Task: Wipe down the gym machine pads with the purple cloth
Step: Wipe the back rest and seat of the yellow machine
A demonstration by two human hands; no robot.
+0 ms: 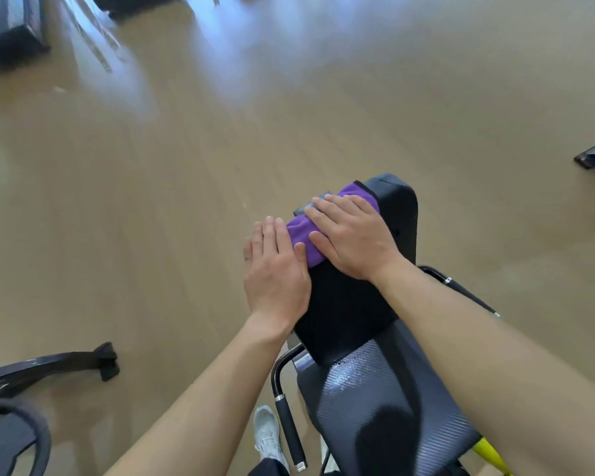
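A black upright pad (pixel 344 304) of a gym machine stands in front of me, with a textured seat pad (pixel 385 407) below it. The purple cloth (pixel 304 235) lies across the top of the black pad. My right hand (pixel 351 235) presses flat on the cloth, fingers spread. My left hand (pixel 275 269) rests flat against the pad's left side, its thumb touching the cloth's near edge. Part of the cloth is hidden under my right hand.
A black handle bar (pixel 289 427) with a grip runs down left of the seat, another (pixel 461 290) on the right. A machine foot (pixel 107 360) sits on the tan floor at the left. My shoe (pixel 268 434) is below. Other equipment (pixel 11 25) stands far left.
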